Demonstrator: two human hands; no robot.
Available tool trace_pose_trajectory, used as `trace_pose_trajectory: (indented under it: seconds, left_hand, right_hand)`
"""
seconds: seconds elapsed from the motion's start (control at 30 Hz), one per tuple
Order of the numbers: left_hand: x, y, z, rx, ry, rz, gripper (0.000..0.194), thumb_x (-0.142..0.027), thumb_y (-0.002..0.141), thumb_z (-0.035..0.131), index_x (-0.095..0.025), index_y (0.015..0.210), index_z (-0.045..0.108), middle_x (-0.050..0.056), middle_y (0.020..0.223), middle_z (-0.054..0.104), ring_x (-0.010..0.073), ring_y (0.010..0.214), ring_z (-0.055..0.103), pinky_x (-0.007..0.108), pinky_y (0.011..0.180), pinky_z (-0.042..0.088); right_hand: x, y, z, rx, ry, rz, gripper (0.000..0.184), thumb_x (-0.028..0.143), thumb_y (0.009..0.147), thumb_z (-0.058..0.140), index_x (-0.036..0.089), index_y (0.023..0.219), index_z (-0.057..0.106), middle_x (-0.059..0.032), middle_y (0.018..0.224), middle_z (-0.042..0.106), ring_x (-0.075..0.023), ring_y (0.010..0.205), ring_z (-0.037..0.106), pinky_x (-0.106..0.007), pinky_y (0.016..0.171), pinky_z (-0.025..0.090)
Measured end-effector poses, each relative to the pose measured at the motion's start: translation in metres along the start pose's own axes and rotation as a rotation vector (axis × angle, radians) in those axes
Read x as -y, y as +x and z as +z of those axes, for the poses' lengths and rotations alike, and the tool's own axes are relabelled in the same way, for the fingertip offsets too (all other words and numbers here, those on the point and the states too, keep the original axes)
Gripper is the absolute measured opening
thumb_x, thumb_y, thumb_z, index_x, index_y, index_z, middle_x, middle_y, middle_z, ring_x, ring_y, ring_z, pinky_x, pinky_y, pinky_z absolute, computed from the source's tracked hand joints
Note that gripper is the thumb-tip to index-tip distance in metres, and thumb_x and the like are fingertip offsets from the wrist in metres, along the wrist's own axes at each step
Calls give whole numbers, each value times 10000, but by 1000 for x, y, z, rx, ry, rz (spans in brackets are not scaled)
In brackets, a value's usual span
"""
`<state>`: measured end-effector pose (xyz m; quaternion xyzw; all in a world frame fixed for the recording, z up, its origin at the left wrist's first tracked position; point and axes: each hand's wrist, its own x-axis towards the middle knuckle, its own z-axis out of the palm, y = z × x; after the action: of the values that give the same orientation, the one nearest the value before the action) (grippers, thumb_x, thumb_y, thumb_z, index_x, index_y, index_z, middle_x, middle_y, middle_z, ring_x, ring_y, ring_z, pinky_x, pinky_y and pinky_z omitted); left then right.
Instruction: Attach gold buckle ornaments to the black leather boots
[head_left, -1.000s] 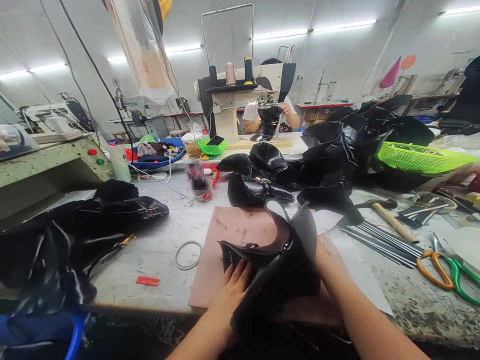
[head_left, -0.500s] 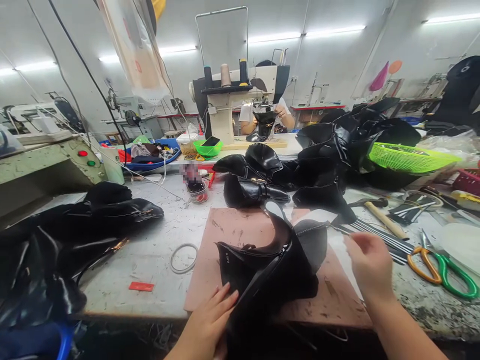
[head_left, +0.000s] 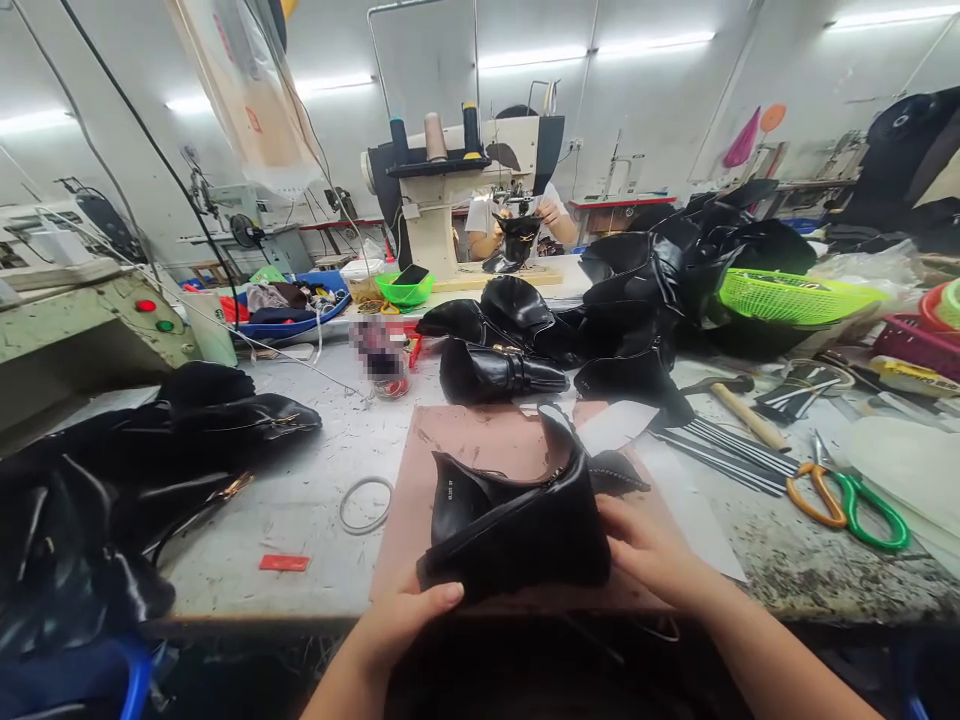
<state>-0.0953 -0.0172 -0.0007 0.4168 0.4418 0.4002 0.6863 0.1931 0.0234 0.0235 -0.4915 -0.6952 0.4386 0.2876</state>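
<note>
A black leather boot upper (head_left: 525,540) with a zip and small pale print inside lies over the pink board (head_left: 409,480), its opening facing away from me. My left hand (head_left: 397,625) is closed on the lower left corner, thumb on top and fingers hidden underneath. At the opposite side, my right hand (head_left: 649,555) grips the upper's right edge, with its fingertips partly hidden behind the leather. A black stitched flap (head_left: 619,473) sticks out just beyond that hand. Behind it lies a white piece (head_left: 619,427), perhaps paper.
Scissors (head_left: 844,500) with orange and green handles and a hammer (head_left: 750,415) lie at right, beside striped strips (head_left: 727,455). More black boot uppers (head_left: 502,375) are heaped behind the board. Left are a grey ring (head_left: 366,504) and black leather pieces (head_left: 90,510). Across the table, a person sews (head_left: 551,215).
My right hand has come left from beside the boot upper onto its right edge. My left hand has gone from lying flat to gripping the corner. The upper's near part has folded up.
</note>
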Motion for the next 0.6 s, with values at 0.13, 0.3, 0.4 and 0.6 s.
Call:
trace_pose_trajectory:
  seconds: [0.13, 0.3, 0.4, 0.6]
  left_hand:
    - [-5, 0, 12, -1, -172, -20, 373, -302, 676, 749, -190, 1027, 695, 84, 999, 701, 299, 1012, 608, 407, 941, 444]
    - [-2, 0, 19, -112, -293, -6, 390, -369, 702, 726, -170, 1036, 689, 108, 1087, 670, 316, 1122, 544, 426, 1006, 393]
    - [-1, 0, 19, -105, -334, -40, 395, -404, 710, 713, -169, 1027, 692, 110, 1096, 666, 319, 1146, 526, 433, 1026, 372]
    - [-7, -1, 22, -100, -305, -21, 353, -352, 697, 733, -164, 995, 703, 113, 1080, 673, 327, 1132, 536, 447, 1029, 368]
  right_hand:
    - [21, 6, 4, 70, -69, 82, 280, 268, 688, 559, 189, 929, 677, -66, 924, 672, -265, 859, 601, -349, 749, 488]
    - [32, 6, 1, 82, 117, 212, 316, 366, 723, 515, 172, 886, 704, -58, 892, 698, -308, 930, 594, -396, 807, 481]
    - [30, 6, -4, 135, 99, 253, 305, 355, 681, 587, 179, 898, 709, -62, 951, 693, -318, 974, 578, -428, 882, 446]
    - [28, 12, 12, 79, 294, 203, 254, 295, 688, 623, 160, 887, 704, -34, 819, 693, -258, 849, 604, -376, 815, 476]
